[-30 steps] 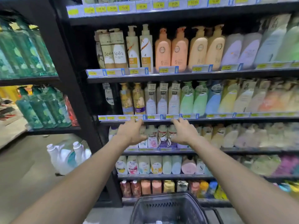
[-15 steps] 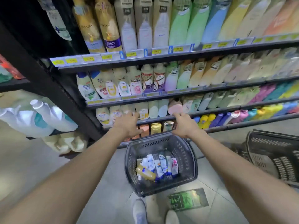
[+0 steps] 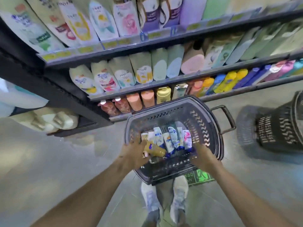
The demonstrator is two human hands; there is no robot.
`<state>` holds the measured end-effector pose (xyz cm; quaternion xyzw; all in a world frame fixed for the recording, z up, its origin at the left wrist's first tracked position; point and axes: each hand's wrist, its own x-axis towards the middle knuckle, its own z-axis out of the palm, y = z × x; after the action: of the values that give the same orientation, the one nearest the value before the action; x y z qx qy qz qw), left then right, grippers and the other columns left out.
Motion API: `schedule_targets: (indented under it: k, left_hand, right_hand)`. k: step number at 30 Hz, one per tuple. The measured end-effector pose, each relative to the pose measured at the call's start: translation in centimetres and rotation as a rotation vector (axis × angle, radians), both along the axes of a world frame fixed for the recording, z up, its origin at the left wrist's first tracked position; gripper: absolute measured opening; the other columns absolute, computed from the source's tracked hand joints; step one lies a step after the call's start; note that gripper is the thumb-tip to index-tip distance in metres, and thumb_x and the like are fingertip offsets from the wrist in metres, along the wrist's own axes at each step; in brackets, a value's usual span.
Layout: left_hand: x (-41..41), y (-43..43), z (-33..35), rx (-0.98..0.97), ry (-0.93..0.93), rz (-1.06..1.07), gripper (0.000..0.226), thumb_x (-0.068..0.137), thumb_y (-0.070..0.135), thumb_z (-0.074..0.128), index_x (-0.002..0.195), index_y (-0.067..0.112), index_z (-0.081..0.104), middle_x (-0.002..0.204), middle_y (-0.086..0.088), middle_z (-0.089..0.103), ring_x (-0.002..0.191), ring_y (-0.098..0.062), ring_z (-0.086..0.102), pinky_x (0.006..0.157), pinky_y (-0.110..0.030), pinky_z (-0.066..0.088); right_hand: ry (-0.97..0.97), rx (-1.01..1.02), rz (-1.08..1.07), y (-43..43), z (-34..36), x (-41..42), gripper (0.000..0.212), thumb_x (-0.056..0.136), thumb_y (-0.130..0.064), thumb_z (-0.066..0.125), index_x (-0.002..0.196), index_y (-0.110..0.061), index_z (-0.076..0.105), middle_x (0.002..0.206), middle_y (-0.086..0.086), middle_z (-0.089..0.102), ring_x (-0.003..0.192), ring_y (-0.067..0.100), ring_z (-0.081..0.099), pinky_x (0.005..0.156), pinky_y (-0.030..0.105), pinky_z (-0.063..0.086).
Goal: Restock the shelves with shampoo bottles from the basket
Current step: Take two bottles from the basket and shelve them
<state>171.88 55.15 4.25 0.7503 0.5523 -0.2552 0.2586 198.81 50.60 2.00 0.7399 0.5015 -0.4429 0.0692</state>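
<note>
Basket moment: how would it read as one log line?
phase: reaching into basket | left hand: at yellow bottle | right hand: over near rim, empty | shelves: stocked

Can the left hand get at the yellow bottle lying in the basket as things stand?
Probably yes. The left hand is already inside the basket rim, right beside the yellow bottle, which lies on top of the other bottles with nothing over it. Motion blur hides whether the fingers touch it yet.

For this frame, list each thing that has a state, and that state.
Basket: on the floor, part full, handle folded down.
Shampoo bottles: lying side by side in the basket.
Yellow bottle: lying across the others.
Left hand: open, reaching to the yellow bottle.
Right hand: open over the basket, empty.
Second basket: tilted.
</note>
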Motion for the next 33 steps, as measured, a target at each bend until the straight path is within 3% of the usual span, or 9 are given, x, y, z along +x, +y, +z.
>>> schedule_targets:
  k: [2,6,8,11,19,21,25,28,33]
  left_hand:
    - [0.1,-0.7,-4.1,-0.061,0.009,0.005,0.065,0.084,0.049,0.060,0.140,0.026,0.039,0.145,-0.006,0.042,0.127,-0.030,0.050,0.098,-0.042,0.046]
    - [0.9,-2.0,-11.3,-0.131,0.037,0.013,0.061,0.085,0.051,0.058,0.137,0.024,0.040,0.137,-0.008,0.046,0.125,-0.031,0.050,0.097,-0.042,0.045]
    - [1.9,-2.0,-14.2,-0.131,0.017,0.018,0.060,0.085,0.050,0.058,0.136,0.023,0.040,0.135,-0.007,0.048,0.123,-0.030,0.051,0.095,-0.043,0.047]
    - [3.1,-1.1,-19.2,-0.138,0.011,0.011,0.061,0.088,0.049,0.056,0.140,0.023,0.038,0.138,-0.007,0.045,0.125,-0.029,0.048,0.097,-0.043,0.046]
    - [5.7,0.5,-35.2,-0.121,0.214,-0.285,0.069,0.089,0.023,0.065,0.148,0.019,0.030,0.152,-0.010,0.033,0.141,-0.030,0.029,0.113,-0.049,0.030]
    - [6.4,0.0,-38.8,-0.111,0.257,-0.339,0.072,0.089,0.013,0.065,0.150,0.017,0.027,0.155,-0.012,0.027,0.146,-0.032,0.022,0.118,-0.053,0.020]
    - [6.5,0.2,-44.2,0.033,0.202,-0.383,0.055,0.097,0.009,0.049,0.148,0.017,0.030,0.150,-0.015,0.030,0.142,-0.033,0.023,0.119,-0.061,0.008]
    - [6.0,0.7,-46.6,0.113,0.208,-0.431,0.058,0.097,0.010,0.049,0.148,0.025,0.025,0.147,-0.015,0.030,0.141,-0.034,0.024,0.117,-0.063,0.004]
    - [5.8,1.4,-46.9,0.185,0.135,-0.527,0.058,0.092,0.005,0.054,0.143,0.021,0.033,0.144,-0.017,0.030,0.133,-0.037,0.032,0.115,-0.064,0.013]
  right_hand:
    - [-0.014,-0.016,-0.010,-0.3,-3.6,0.2,0.037,0.075,-0.015,0.064,0.112,-0.013,0.061,0.108,0.010,0.064,0.102,0.031,0.064,0.085,0.041,0.053]
    - [-0.021,-0.123,0.013,0.3,-10.1,0.5,0.052,0.082,-0.018,0.064,0.131,-0.020,0.048,0.130,0.011,0.050,0.117,0.026,0.053,0.093,0.034,0.047]
    - [-0.019,-0.119,0.022,1.3,-13.0,0.9,0.047,0.081,-0.016,0.063,0.126,-0.018,0.050,0.127,0.012,0.051,0.113,0.027,0.053,0.088,0.033,0.047]
    - [0.000,-0.090,0.020,3.4,-18.0,1.6,0.060,0.082,-0.015,0.063,0.140,-0.014,0.044,0.130,0.010,0.054,0.110,0.029,0.059,0.082,0.035,0.050]
    - [-0.069,-0.108,0.113,8.9,-33.5,1.4,0.057,0.086,-0.022,0.065,0.135,-0.006,0.041,0.130,0.016,0.055,0.118,0.032,0.055,0.086,0.031,0.044]
    - [-0.096,-0.110,0.250,9.5,-36.6,1.1,0.061,0.087,-0.017,0.063,0.139,-0.005,0.034,0.136,0.020,0.049,0.122,0.035,0.052,0.093,0.036,0.046]
    - [-0.330,0.074,0.837,10.9,-40.2,1.5,0.080,0.090,-0.006,0.057,0.155,-0.017,0.011,0.160,0.016,0.005,0.145,0.034,0.022,0.106,0.044,0.043]
    - [-0.470,0.203,1.207,11.8,-41.9,2.4,0.079,0.096,-0.017,0.052,0.157,-0.022,0.001,0.163,0.005,-0.018,0.151,0.032,-0.004,0.119,0.048,0.023]
    - [-0.538,0.286,1.425,12.2,-43.8,3.6,0.083,0.098,-0.018,0.050,0.155,-0.029,-0.009,0.164,-0.001,-0.015,0.151,0.032,-0.004,0.119,0.057,0.005]
